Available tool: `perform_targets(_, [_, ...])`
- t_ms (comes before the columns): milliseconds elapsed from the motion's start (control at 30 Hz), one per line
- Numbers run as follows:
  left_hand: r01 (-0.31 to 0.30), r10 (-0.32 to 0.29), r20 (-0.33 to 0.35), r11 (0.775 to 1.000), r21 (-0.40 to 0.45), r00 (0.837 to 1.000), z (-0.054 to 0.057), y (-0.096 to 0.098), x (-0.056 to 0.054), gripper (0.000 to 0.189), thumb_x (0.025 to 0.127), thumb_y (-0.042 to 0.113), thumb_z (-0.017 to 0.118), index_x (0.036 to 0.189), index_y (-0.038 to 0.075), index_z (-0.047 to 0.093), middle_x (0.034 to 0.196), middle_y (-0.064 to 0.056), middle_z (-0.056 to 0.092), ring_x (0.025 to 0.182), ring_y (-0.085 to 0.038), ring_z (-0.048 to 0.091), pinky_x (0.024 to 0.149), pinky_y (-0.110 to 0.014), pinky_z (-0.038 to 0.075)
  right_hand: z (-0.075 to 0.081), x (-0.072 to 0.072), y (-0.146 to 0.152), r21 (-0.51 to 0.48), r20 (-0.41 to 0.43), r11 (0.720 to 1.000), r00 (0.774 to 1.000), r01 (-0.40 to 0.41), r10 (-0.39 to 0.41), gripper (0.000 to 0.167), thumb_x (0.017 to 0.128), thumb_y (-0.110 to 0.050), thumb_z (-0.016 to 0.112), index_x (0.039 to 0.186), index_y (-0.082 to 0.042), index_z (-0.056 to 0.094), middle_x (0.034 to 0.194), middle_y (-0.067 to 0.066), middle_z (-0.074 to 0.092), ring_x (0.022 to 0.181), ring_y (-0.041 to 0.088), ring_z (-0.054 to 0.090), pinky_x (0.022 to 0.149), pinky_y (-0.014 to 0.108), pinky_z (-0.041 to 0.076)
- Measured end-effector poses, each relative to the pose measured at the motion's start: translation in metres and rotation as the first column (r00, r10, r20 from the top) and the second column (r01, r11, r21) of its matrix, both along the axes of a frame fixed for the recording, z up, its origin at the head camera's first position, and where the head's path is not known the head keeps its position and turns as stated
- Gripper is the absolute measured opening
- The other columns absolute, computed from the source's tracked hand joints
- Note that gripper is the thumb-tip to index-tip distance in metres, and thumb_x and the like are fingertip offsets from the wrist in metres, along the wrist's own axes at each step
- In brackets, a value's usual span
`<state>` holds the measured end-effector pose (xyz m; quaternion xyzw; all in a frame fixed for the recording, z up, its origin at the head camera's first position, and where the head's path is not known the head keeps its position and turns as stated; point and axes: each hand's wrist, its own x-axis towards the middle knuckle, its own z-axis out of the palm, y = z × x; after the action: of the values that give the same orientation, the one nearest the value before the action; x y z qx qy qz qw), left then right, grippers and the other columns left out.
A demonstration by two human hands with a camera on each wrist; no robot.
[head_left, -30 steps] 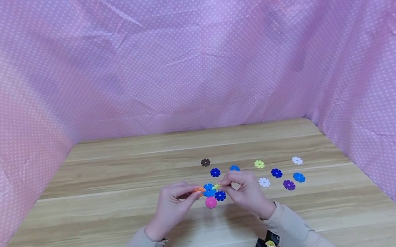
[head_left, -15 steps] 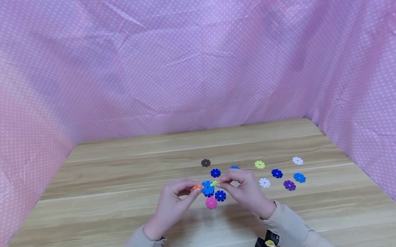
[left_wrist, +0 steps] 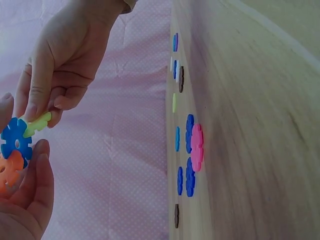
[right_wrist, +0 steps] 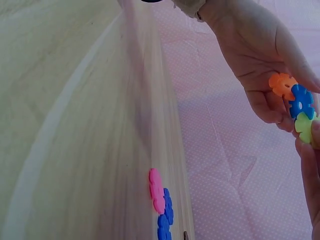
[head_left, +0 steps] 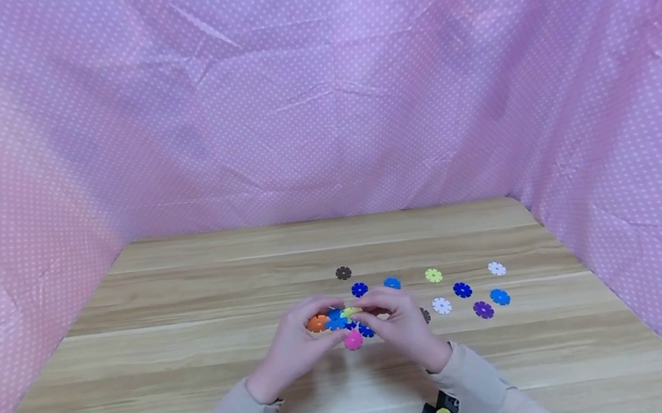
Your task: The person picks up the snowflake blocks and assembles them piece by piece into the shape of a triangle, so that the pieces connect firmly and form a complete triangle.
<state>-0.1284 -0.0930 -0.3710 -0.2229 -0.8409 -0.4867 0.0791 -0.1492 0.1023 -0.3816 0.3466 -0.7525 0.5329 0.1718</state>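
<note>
Three notched plastic snowflake discs are joined in a row between the hands, lifted above the table. My left hand (head_left: 293,343) holds the orange disc (head_left: 317,324) and the blue disc (head_left: 336,320), its fingers above and thumb below them. With thumb and fingers, my right hand (head_left: 405,326) pinches the yellow-green disc (head_left: 350,312) at the other end. The left wrist view shows the blue disc (left_wrist: 15,137) in the middle, overlapping both neighbours at their edges. How deep the slots engage, I cannot tell.
On the wooden table (head_left: 194,279) lie a pink disc (head_left: 353,340) and dark blue discs (head_left: 367,330) below the hands. Farther out are a brown disc (head_left: 343,273), white disc (head_left: 441,305), purple disc (head_left: 483,309) and several others. A pink dotted cloth (head_left: 321,101) surrounds the table.
The joined discs have shifted left and turned flatter to the head camera. My left hand has gone from pinching the orange disc to spanning orange and blue. My right hand has moved slightly left.
</note>
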Motion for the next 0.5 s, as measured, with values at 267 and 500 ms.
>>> perform_targets(267, [0.011, -0.011, -0.004, 1.0, -0.008, 1.0, 0.0, -0.001, 0.001, 0.034, 0.083, 0.014, 0.073, 0.115, 0.021, 0.066, 0.118, 0.005, 0.065, 0.113, -0.016, 0.058, 0.094, -0.043, 0.05, 0.003, -0.001, 0.005, 0.086, 0.115, 0.995, 0.992, 0.046, -0.056, 0.019, 0.081, -0.004, 0.072, 0.1, -0.006, 0.071, 0.089, 0.005, 0.07, 0.078, 0.008, 0.064, 0.071, 0.025, 0.057])
perform_targets(500, [-0.009, 0.009, -0.02, 1.0, -0.018, 1.0, 0.0, -0.006, 0.002, 0.033, 0.083, 0.014, 0.072, 0.116, 0.016, 0.066, 0.12, 0.001, 0.065, 0.115, -0.017, 0.058, 0.096, -0.044, 0.048, 0.005, -0.012, 0.016, 0.213, 0.412, 0.975, 0.899, 0.067, -0.152, 0.025, 0.087, -0.017, 0.069, 0.11, -0.007, 0.066, 0.097, 0.003, 0.068, 0.086, 0.014, 0.063, 0.076, 0.025, 0.054])
